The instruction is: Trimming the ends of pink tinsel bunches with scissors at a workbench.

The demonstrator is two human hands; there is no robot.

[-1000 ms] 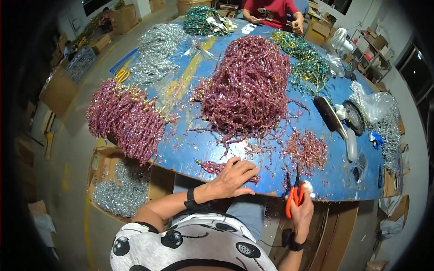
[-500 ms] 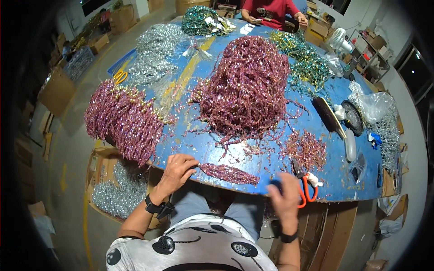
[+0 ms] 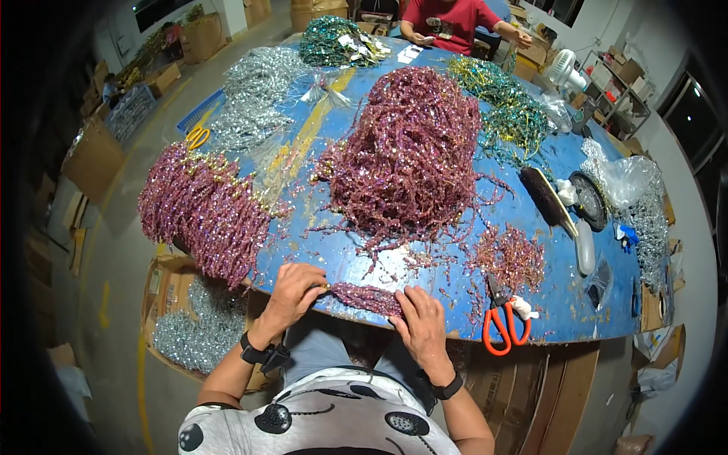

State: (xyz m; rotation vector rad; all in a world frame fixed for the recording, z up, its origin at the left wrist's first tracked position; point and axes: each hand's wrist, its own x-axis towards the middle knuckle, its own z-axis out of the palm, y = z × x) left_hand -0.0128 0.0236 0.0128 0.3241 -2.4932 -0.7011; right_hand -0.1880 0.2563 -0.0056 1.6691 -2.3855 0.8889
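A short bundle of pink glitter strands (image 3: 364, 298) lies along the table's near edge. At its left end, my left hand (image 3: 294, 291) pinches the bundle's tip between thumb and fingers. My right hand (image 3: 422, 322) rests over the other end, fingers lying on the strands and thumb toward me; the covered end is hidden. Scissors with orange handles (image 3: 506, 326) lie just right of my right hand, their dark blades on the table. Beyond the bundle rises a big heap of pink glitter strands (image 3: 406, 152). More finished-looking pink bundles (image 3: 201, 212) hang over the left edge.
Pink clippings (image 3: 506, 258) are scattered near the scissors. A brush (image 3: 547, 201) and a black round dish (image 3: 588, 200) lie on the right. Silver strands (image 3: 254, 95) and green strands (image 3: 497, 98) lie farther off. Across the blue table (image 3: 447, 299) sits a person in red (image 3: 455, 26).
My right hand has moved left from beside the scissors onto the bundle's right end. The scissors now lie flat, handles spread. My left hand keeps its pinch. The person opposite has stretched out an arm.
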